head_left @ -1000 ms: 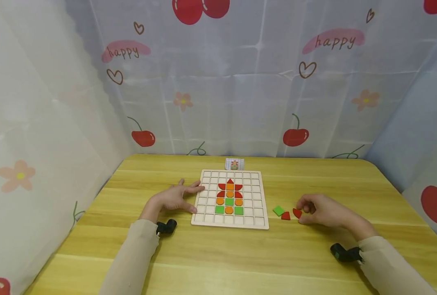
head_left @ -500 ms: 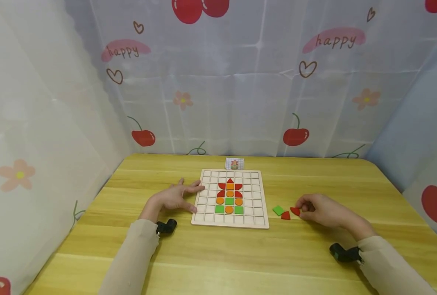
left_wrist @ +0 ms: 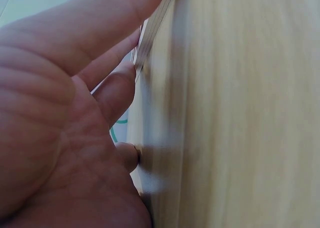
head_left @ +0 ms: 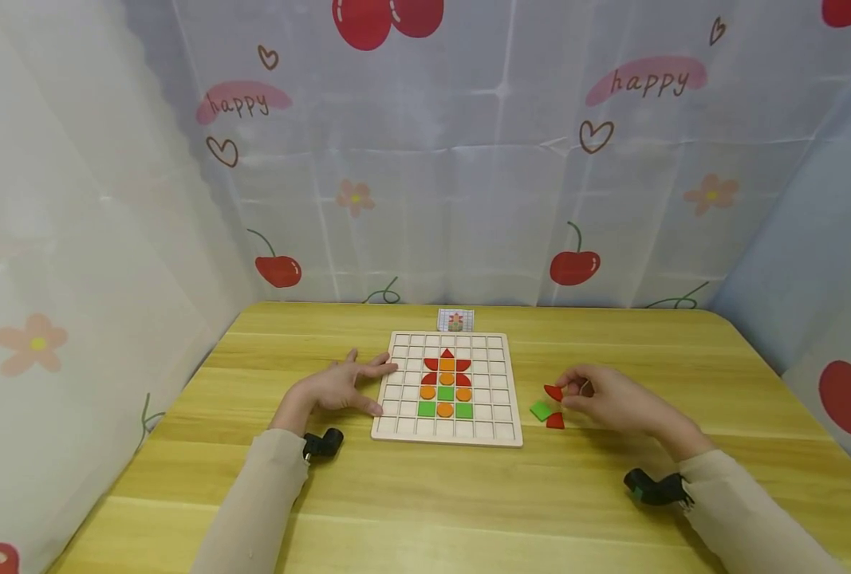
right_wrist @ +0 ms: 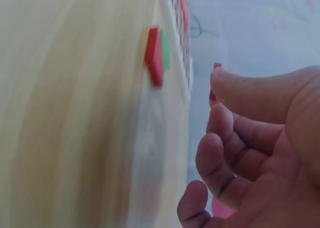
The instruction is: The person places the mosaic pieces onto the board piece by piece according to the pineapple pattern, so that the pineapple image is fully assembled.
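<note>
Between thumb and fingertips my right hand pinches a red quarter-circle piece, lifted off the table to the right of the wooden grid board. Just below it on the table lie a green square piece and another red piece. In the right wrist view the held red piece shows only in part behind the thumb. My left hand rests at the board's left edge, fingers spread and touching it. Red, orange and green pieces form a figure in the middle of the board, including an orange disc.
A small printed card with a coloured pattern lies behind the board. The wooden table runs back to a patterned curtain, which also stands at both sides.
My right hand has picked the red quarter-circle up off the table and moved left and away from me with it. My left hand stays at the board's edge.
</note>
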The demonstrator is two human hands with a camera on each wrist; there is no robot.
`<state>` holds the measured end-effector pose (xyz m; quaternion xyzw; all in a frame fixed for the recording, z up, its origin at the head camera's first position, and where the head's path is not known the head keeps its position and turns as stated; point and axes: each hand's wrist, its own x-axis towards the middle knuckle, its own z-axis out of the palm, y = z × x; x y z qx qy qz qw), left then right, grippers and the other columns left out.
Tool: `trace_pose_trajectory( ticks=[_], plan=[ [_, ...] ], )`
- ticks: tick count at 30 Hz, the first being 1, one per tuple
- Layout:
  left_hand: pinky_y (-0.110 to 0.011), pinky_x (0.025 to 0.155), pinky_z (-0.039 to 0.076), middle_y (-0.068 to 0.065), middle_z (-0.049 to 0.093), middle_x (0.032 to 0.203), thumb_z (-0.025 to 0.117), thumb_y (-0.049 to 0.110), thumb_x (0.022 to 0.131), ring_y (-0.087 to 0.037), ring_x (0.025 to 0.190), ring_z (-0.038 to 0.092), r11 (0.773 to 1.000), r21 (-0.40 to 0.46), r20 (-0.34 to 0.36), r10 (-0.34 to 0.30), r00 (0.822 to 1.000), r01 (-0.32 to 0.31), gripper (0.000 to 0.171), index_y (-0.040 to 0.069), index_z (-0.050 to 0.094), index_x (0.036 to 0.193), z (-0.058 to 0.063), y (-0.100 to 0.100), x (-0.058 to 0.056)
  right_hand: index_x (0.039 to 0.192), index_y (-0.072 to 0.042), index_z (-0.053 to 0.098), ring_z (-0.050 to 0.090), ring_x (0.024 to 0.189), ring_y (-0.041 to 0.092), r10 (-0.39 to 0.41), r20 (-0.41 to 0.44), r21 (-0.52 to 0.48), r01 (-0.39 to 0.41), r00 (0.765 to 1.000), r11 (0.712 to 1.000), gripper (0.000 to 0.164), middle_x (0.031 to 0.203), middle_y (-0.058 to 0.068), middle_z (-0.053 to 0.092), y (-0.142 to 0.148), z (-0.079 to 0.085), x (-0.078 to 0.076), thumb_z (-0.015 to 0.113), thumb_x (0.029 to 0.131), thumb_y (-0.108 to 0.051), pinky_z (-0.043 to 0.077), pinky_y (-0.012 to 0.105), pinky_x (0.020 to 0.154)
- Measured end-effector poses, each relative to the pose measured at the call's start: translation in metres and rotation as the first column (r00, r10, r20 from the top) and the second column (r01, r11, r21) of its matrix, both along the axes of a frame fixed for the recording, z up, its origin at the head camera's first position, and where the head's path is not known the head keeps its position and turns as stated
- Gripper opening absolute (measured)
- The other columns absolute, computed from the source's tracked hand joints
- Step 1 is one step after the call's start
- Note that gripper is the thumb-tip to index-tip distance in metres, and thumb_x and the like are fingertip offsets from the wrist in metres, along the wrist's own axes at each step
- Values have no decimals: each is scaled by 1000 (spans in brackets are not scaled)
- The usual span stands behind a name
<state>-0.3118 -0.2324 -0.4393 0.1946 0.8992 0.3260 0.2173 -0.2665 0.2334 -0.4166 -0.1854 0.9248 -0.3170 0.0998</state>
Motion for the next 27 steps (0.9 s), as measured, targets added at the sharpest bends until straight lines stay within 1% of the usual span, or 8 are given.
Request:
trace_pose_trajectory(
  ticks=[3, 6, 9, 12, 16, 21, 23, 27],
  plan=[
    [-77, 117, -9, 10, 16, 173, 84, 36, 83, -40, 158, -21, 1000, 8, 7, 8, 1000, -8, 84, 35, 44, 157, 0, 0, 1, 114, -6, 67, 54, 85, 17, 5, -11, -9, -5, 1000, 1000, 20, 94, 2, 61, -11, 4, 1, 70, 99, -19, 47, 25, 69],
    [-77, 117, -10, 13, 16, 173, 85, 35, 83, -38, 158, -22, 1000, 12, 18, 15, 1000, -15, 84, 35, 44, 157, -1, 1, 2, 114, -7, 67, 54, 84, 17, 12, -3, -15, -12, 1000, 1000, 20, 93, 1, 60, -22, 8, 1, 70, 99, -20, 47, 25, 67],
    [-77, 117, -10, 13, 16, 173, 85, 35, 83, -38, 158, -21, 1000, 11, 13, 16, 1000, -16, 84, 35, 44, 157, -2, 1, 2, 112, -8, 67, 54, 82, 17, 21, -1, -26, -21, 1000, 999, 19, 92, 2, 59, -35, 10, 0, 72, 98, -20, 46, 25, 65],
    [-77, 117, -10, 11, 17, 173, 85, 36, 83, -39, 158, -20, 1000, 12, 4, 15, 1000, -15, 84, 35, 44, 157, -1, 1, 2, 110, -9, 67, 53, 81, 17, 35, -10, -28, -35, 999, 999, 20, 90, 1, 58, -48, 11, -1, 74, 96, -21, 44, 25, 64],
    [-77, 117, -11, 13, 17, 173, 86, 37, 82, -38, 158, -21, 1000, 21, 12, 19, 1000, -19, 85, 36, 45, 156, -3, 1, 1, 108, -10, 68, 52, 77, 17, 55, -2, -37, -55, 998, 998, 19, 88, 1, 58, -65, 9, -1, 76, 95, -21, 44, 26, 60],
    [-77, 118, -10, 16, 18, 172, 86, 37, 81, -37, 159, -20, 1000, 14, 13, 22, 1000, -22, 84, 38, 46, 155, -5, 2, 0, 104, -13, 68, 52, 76, 17, 73, 11, -36, -73, 997, 997, 17, 84, 0, 57, -86, 5, 2, 78, 93, -20, 42, 26, 63],
    [-77, 118, -9, 16, 18, 172, 86, 36, 81, -38, 159, -20, 1000, 9, 12, 21, 1000, -21, 84, 38, 46, 155, -4, 3, 0, 103, -15, 68, 52, 77, 16, 80, 5, -28, -80, 997, 996, 15, 83, -1, 58, -95, 5, 3, 78, 93, -20, 42, 26, 65],
    [-78, 117, -8, 15, 17, 172, 86, 37, 82, -39, 159, -19, 1000, -7, 3, 17, 1000, -17, 85, 37, 45, 156, -3, 2, -2, 103, -15, 69, 52, 75, 14, 120, -15, -28, -121, 993, 992, 14, 82, -2, 58, -112, 6, 3, 78, 93, -20, 42, 25, 66]
  ],
)
